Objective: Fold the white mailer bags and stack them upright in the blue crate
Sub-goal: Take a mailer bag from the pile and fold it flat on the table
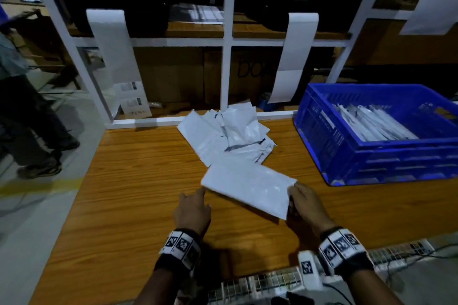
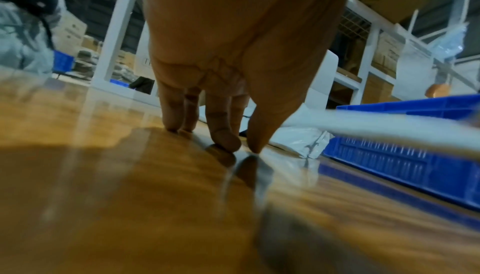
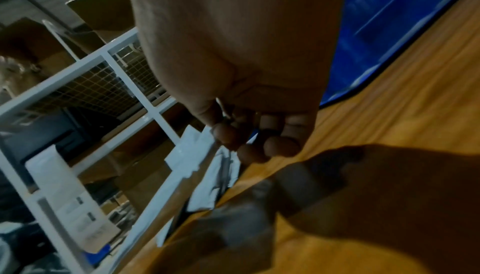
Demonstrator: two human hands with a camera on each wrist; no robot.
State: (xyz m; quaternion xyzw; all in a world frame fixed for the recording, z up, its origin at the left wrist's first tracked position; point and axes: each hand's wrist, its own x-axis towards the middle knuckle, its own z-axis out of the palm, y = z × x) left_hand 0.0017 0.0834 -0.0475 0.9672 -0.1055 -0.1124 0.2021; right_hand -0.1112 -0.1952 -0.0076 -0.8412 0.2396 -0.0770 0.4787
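Mailer bag (image 1: 247, 187), white, folded flat, sits on the wooden table (image 1: 138, 176) at front centre, long axis diagonal: one end points far-left toward the loose pile, the other near-right toward the right hand. In the left wrist view its edge (image 2: 384, 122) shows raised off the table, blurred.

Right hand (image 1: 306, 205) grips the bag's near-right short end, fingers curled round that edge. In the right wrist view the fingertips (image 3: 281, 146) look bunched together, but the bag itself is not clear there.

Left hand (image 1: 192, 210) is at the bag's near-left corner, fingers fairly straight and close together, tips down at the tabletop; the left wrist view shows fingertips (image 2: 226, 141) touching or almost touching the wood, thumb beside the bag edge. Cannot tell if it actually pinches the bag.

Pile of unfolded white mailer bags (image 1: 228, 131) lies just behind, touching or overlapping the folded bag's far end.

Blue crate (image 1: 347, 153) stands on the table to the right, apart from the bag, with folded bags (image 1: 376, 122) standing on edge inside, leaning.

White shelf frame (image 1: 226, 42) runs behind the table. Another person's legs (image 1: 27, 116) are at far left on the floor.
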